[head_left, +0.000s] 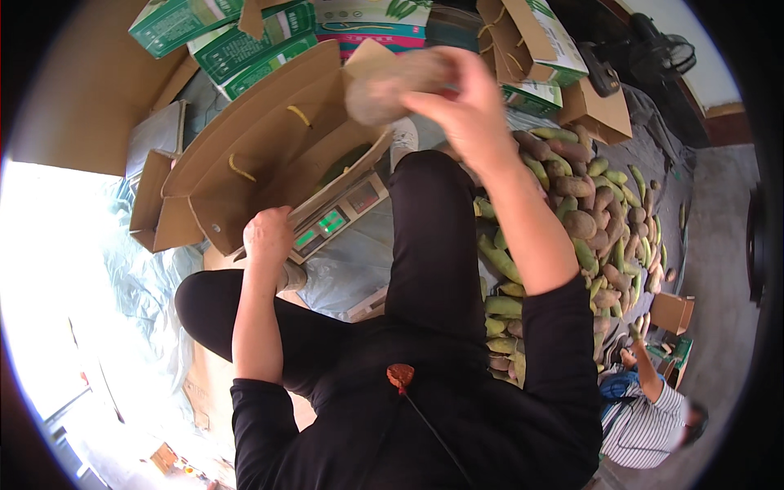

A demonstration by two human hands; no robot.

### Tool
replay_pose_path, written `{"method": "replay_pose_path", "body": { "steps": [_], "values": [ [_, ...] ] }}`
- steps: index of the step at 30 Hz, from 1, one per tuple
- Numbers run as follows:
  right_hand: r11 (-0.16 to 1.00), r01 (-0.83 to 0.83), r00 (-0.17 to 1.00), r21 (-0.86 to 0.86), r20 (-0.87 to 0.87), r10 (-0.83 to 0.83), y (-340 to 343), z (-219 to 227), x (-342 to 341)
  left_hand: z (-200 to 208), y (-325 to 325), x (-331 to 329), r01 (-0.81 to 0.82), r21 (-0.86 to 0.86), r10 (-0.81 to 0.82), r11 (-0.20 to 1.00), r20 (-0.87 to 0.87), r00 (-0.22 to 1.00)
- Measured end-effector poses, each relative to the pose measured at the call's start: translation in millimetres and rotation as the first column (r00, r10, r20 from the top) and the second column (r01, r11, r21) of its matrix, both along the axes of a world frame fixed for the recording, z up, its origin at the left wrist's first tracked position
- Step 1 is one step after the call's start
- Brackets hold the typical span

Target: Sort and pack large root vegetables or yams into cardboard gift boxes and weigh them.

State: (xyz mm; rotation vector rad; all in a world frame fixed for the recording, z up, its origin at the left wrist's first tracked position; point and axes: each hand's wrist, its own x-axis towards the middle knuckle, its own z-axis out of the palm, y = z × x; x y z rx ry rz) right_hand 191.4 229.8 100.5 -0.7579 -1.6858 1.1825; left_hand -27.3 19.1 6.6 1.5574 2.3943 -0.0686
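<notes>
The right hand (465, 106) is raised far ahead of the person, fingers wrapped around a brownish, rounded root (392, 86) that is blurred with motion. It hangs just above the open mouth of a brown cardboard carry box (261, 155) with yellow cord handles. The left hand (268, 237) is clamped on the near edge of that box, steadying it on a scale (339, 216) whose green display is lit.

As for progress, the inside of the box is mostly hidden, so how full it is cannot be told; something greenish shows through the opening, which suggests a few pieces already lie in it. The root in the right hand is not yet inside. To the right, a big pile of green and brown produce (584, 212) covers a sheet on the floor, so by the look of it much remains to be packed.

Far to the left, green and white printed cartons (237, 41) are stacked, and more brown boxes (535, 41) stand open at the far right. Flat cardboard (73, 90) lies far left. Near right, another person in a striped shirt (645, 425) crouches beside a small box (671, 312).
</notes>
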Motion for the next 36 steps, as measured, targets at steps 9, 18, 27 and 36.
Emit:
{"method": "replay_pose_path", "body": {
  "steps": [9, 18, 27, 36],
  "values": [
    [0.986, -0.044, 0.868, 0.159, 0.495, -0.041, -23.9, -64.1, -106.7, -2.6, -2.6, -7.6, -0.018, -0.027, 0.020, 0.999, 0.067, 0.998],
    [0.973, -0.210, 0.741, 0.098, 0.665, 0.093, -11.8, -52.9, -84.6, 4.2, 1.8, -1.2, -0.056, -0.026, 0.059, 0.998, 0.148, 0.987],
    [0.928, 0.365, 0.728, 0.071, 0.600, -0.332, 40.1, -103.0, 137.4, 3.4, 1.5, -0.6, -0.052, -0.033, 0.056, 0.998, 0.135, 0.989],
    [0.504, 0.858, 0.341, -0.094, 0.840, -0.423, -70.8, -323.4, 345.6, 0.5, 12.7, 10.3, -0.096, -0.036, 0.102, 0.995, 0.195, 0.976]
  ]
}}
